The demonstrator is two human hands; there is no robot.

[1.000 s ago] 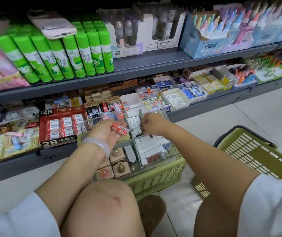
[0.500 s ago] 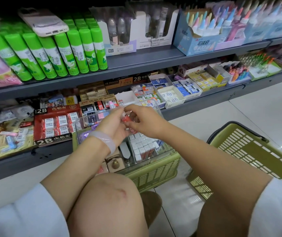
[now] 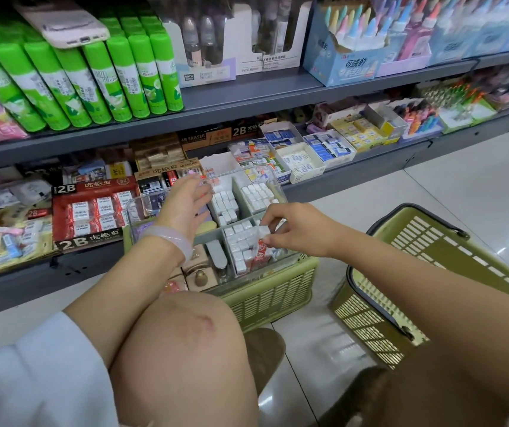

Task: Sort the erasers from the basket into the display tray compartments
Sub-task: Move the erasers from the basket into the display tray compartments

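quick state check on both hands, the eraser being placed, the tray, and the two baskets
left hand: open, fingers spread over the tray's far side, holding nothing visible
right hand: pinches an eraser
red and white eraser: upright, going into the near right compartment
display tray: clear, sits on a basket, compartments mostly filled
basket under tray: upright on floor
second basket: on floor at right, interior looks empty

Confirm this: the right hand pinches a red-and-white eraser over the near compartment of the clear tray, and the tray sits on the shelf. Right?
Not quite. The head view shows the clear tray resting on a green basket, not on the shelf. The rest holds: the right hand pinches the red-and-white eraser over the near compartment.
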